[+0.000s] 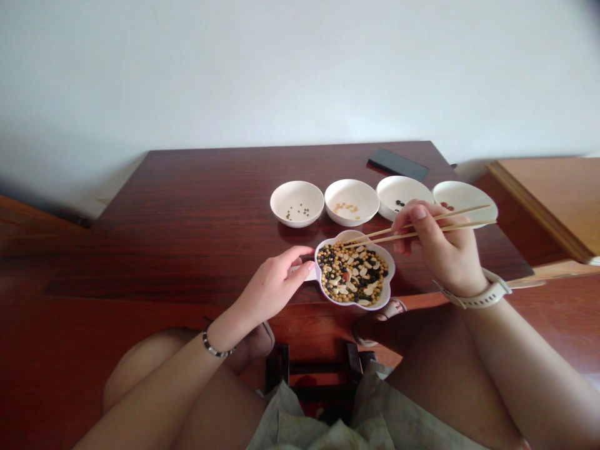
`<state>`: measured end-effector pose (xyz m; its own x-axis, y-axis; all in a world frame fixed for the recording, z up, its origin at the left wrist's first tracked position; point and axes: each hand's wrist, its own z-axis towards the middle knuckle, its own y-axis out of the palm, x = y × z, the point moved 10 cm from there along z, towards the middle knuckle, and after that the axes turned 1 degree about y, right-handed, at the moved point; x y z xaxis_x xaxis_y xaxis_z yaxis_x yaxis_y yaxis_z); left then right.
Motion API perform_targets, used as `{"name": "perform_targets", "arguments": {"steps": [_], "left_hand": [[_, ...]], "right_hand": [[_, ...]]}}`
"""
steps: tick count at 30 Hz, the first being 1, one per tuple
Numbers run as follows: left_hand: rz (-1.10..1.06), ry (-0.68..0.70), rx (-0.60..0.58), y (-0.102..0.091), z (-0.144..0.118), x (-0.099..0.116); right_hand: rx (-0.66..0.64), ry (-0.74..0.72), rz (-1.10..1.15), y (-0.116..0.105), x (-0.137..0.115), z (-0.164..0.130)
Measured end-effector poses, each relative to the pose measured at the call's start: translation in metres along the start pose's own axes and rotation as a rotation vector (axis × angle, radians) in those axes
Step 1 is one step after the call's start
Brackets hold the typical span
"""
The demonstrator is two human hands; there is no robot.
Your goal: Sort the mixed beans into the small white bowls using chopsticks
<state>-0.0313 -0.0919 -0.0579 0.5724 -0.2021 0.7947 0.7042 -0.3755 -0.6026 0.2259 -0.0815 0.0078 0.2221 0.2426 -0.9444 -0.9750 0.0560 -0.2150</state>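
My left hand (pixel 276 281) is closed around the short handle of a white, flower-shaped bowl (pixel 390 289) at the table's front edge. Mixed beans (pixel 359 275) fill the bowl: yellow and black ones, with pale peanut-like pieces and a reddish one among them. In my right hand (pixel 440 244) is a pair of wooden chopsticks (pixel 389 235), their tips down at the far left part of the beans. Whether the tips pinch a bean is too small to tell. My right hand partly covers the two rightmost white bowls behind it.
Behind stand a bowl with green beans (pixel 297 203), one with yellowish pieces (pixel 352 202), one with black beans (pixel 404 187) and one with reddish pieces (pixel 469 194). A dark phone (pixel 398 164) lies behind them on the brown table (pixel 197 219). A wooden cabinet (pixel 553 194) stands right.
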Motion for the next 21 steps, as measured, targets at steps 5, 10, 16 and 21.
{"name": "perform_targets", "arguments": {"steps": [5, 10, 16, 21], "left_hand": [[0.003, -0.002, 0.001, 0.0002, -0.0004, -0.0005], [0.004, -0.011, 0.0, 0.0007, -0.0006, -0.0007], [0.003, -0.011, -0.009, 0.0011, -0.0008, -0.0005], [0.007, -0.007, -0.01, 0.0006, -0.0007, -0.0011]], "right_hand": [[-0.009, 0.015, 0.042, 0.0005, 0.0052, 0.0008], [-0.014, 0.034, 0.039, 0.0032, 0.0067, 0.0006], [0.021, 0.045, 0.089, 0.0019, 0.0079, 0.0002], [0.02, 0.046, 0.109, 0.002, 0.0067, 0.0008]]}}
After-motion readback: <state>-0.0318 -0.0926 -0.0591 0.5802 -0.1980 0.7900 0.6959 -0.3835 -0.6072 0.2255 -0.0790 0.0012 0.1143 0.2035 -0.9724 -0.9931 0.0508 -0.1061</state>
